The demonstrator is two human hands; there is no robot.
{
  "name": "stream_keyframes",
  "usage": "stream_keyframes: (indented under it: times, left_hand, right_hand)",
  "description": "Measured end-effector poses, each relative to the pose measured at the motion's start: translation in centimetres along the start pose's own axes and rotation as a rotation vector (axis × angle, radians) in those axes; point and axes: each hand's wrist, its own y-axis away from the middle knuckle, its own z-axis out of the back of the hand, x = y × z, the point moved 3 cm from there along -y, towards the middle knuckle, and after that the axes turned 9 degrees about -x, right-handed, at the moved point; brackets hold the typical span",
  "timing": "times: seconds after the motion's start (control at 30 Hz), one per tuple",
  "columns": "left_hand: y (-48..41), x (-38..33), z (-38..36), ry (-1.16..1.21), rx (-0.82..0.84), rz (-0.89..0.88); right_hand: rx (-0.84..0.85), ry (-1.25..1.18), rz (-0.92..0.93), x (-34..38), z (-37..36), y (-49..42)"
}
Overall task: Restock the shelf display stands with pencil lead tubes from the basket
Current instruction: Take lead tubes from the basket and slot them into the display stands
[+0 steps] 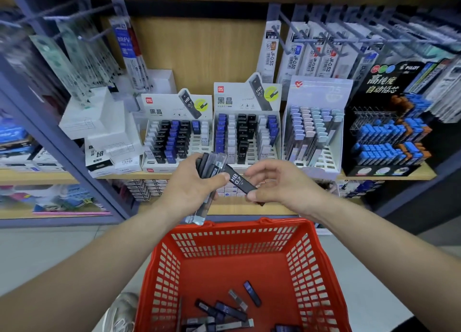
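Head view: the job looks partly done. The left hand (192, 184) grips a bundle of tubes (208, 167), fingers curled round them. The right hand (282, 182) pinches one black tube (240, 182) by its lower end, in front of the shelf. The two stands (174, 137) (247, 132) show empty slots toward their fronts. More loose tubes (224, 309) lie in the red basket (224, 242). The frame cuts off the basket's near end, and the bundle overlaps, so neither can be counted.

"HB 0.7" on black tube (240, 181), "PILOT" on black display stand (389, 82), "JF-0.5" on hanging refill packs (314, 60)
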Motion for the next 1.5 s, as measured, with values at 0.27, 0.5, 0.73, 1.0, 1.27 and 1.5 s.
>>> stream_keyframes:
  times: [0.27, 0.5, 0.73, 1.0, 1.27, 1.5]
  left_hand:
    - [0.2, 0.2, -0.6, -0.003, 0.091, -0.012]
    - [-0.7, -0.1, 0.4, 0.056, 0.132, 0.031]
    - [-1.4, 0.5, 1.7, 0.104, 0.117, 0.067]
    - [-2.1, 1.1, 2.7, 0.126, 0.104, 0.072]
    - [-2.1, 0.7, 2.5, 0.109, 0.109, 0.084]
    - [-2.1, 0.9, 2.0, 0.098, 0.100, 0.103]
  right_hand:
    - [0.113, 0.054, -0.013, 0.1, -1.8, -0.2]
    - [-0.330, 0.142, 0.143, 2.1, 2.1, -3.3]
    - [-0.538, 0.458, 0.334, 4.0, 4.1, -10.3]
    - [-0.447, 0.772, 0.371, 2.1, 3.7, -15.5]
    - [-0.466, 0.727, 0.349, 1.2, 4.5, -15.9]
    - [-0.443, 0.733, 0.363, 1.6, 4.4, -15.3]
